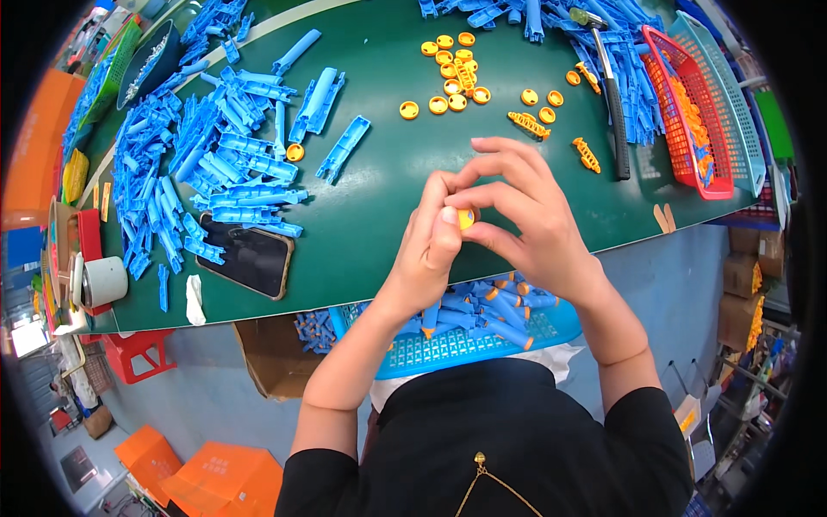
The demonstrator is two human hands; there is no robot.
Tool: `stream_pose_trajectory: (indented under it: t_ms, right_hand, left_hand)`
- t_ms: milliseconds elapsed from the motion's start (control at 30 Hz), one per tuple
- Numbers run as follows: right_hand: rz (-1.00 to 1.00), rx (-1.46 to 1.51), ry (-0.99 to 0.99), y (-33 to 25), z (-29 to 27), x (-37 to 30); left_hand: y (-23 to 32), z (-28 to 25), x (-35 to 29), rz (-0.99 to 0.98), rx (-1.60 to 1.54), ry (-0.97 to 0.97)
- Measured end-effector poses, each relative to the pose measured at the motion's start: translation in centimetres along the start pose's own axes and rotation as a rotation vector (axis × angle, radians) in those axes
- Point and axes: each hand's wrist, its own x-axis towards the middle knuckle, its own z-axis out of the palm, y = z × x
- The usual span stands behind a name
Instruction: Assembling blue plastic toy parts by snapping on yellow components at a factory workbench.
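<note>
Near the table's front edge, both my hands meet at a small yellow round cap (466, 219). My left hand (429, 233) is closed, its thumb pressed against the cap's side. My right hand (527, 202) pinches the cap from the other side with bent fingers, the outer ones raised and spread. Whether the cap sits on another part is hidden by my fingers. Beyond my hands lie several loose yellow caps (438, 105) and toothed orange strips (529, 126). To the left spreads a heap of blue plastic half-shells (250, 164).
A hammer (617, 121) lies at the right beside more blue parts and a red basket (724, 164) of orange pieces. A phone (250, 263) is partly under the left heap. Below the table edge, a blue basket (413, 360) holds blue tubes with orange ends.
</note>
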Motion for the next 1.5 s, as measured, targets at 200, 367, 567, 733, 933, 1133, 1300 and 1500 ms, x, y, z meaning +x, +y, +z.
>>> stream_pose_trajectory:
  t_ms: [200,367,567,733,933,1133,1300,1500]
  right_hand:
    - [-0.019,0.009,-0.041,0.3,-0.1,-0.5]
    - [0.130,0.245,-0.279,0.6,-1.9,-1.9]
    - [0.141,-0.024,-0.159,3.7,-3.2,-0.9]
    - [0.191,-0.481,0.044,7.9,-3.1,-0.6]
    - [0.506,-0.113,-0.057,6.8,-2.8,-0.9]
    - [0.194,-0.154,-0.173,4.1,-4.7,-0.5]
    - [0.299,-0.086,-0.362,4.2,-2.6,0.1]
    - [0.418,0.027,-0.124,4.4,-1.0,-0.4]
  left_hand:
    - [-0.9,-0.9,-0.3,-0.013,-0.003,-0.056]
    - [1.8,-4.1,-0.1,0.352,0.748,0.075]
    - [1.7,-6.5,-0.1,0.190,1.689,0.410]
    - [1.7,-2.9,-1.0,0.172,1.580,0.294]
    - [3.3,-4.1,-0.5,0.155,1.337,0.113]
    - [1.9,-4.2,-0.1,0.118,1.293,0.062]
    - [1.8,-3.2,-0.2,0.134,1.257,0.064]
    - [1.6,-3.6,-0.1,0.126,1.232,0.064]
